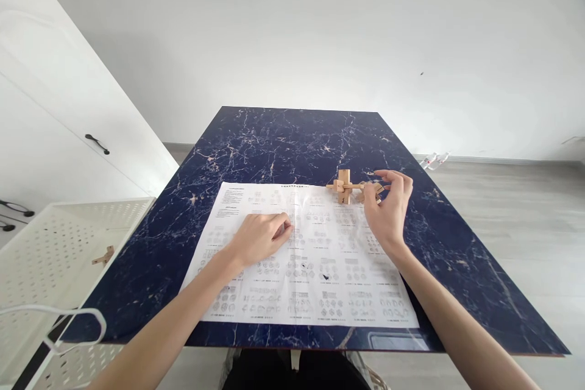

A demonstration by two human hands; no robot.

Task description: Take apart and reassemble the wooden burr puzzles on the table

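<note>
My left hand [264, 233] rests on a large printed sheet [278, 283], its fingers loosely curled and nothing visible in them. Toward the sheet's far right edge, my right hand [389, 210] has its thumb and fingers around a small light wooden puzzle [377, 190]. The fingers partly cover this puzzle. Just left of it, a second wooden puzzle of crossed bars [344, 187] sits across the sheet's top edge, close to or touching the first. Rows of small diagrams and text cover the paper.
The sheet lies on a dark blue marbled table [283, 140]. A white perforated basket [55, 237] at the left holds another wooden piece [103, 255], with a white cable [98, 317] near it. A white cabinet [59, 85] stands left; clear plastic bottles [434, 161] lie on the floor at right.
</note>
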